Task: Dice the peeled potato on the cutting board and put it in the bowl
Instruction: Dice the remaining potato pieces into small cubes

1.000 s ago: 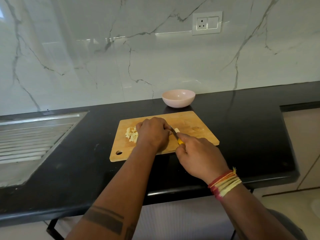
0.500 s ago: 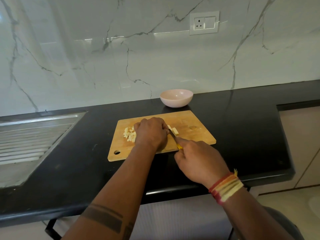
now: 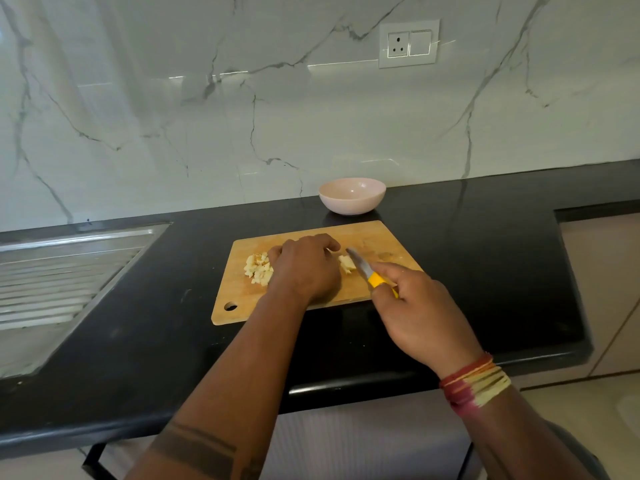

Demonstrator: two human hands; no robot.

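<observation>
Behind board [image 3: 381, 240]: bowl [image 3: 352, 196]; left hand [image 3: 304, 268] covers potato [image 3: 347, 263]; right hand [image 3: 419, 313] grips knife [image 3: 363, 268]

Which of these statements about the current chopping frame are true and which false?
1. The bowl holds diced potato. False: it is empty.
2. The right hand grips a yellow-handled knife. True.
3. A pile of diced potato lies on the cutting board, left of the left hand. True.
4. The bowl stands on the cutting board. False: it stands on the black counter behind the board.
</observation>
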